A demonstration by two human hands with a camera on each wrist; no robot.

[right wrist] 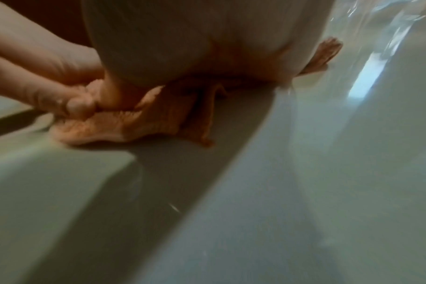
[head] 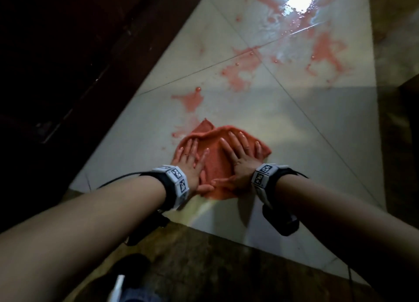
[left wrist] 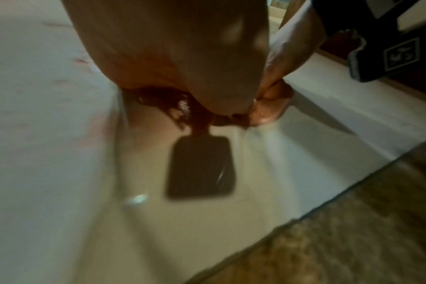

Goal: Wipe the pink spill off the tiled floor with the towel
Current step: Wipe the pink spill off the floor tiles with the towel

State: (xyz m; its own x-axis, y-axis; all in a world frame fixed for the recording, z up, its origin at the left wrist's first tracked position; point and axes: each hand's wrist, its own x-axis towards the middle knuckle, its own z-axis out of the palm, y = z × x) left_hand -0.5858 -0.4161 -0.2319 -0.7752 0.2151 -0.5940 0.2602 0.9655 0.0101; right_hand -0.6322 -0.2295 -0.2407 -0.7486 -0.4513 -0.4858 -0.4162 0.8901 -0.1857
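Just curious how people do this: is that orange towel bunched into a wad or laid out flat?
Mostly flat: the towel lies spread on the floor under both flat hands, left hand and right hand, with its far edge rumpled.

Bare forearms, no sleeves, a band on each wrist.

Left hand (head: 191,163), right hand (head: 238,161): no gloves. Left wristband (head: 175,183): black strap under white faceted blocks, each face printed with a black-and-white square marker. Right wristband (head: 264,177): same build, white blocks with square markers over black strap. Thin black cable (head: 118,180) off the left band, trailing outward; another thin black cable off the right band. Black rounded camera module (head: 280,221) slung under the right wrist. Possible thin ring on a left finger, too small to confirm.
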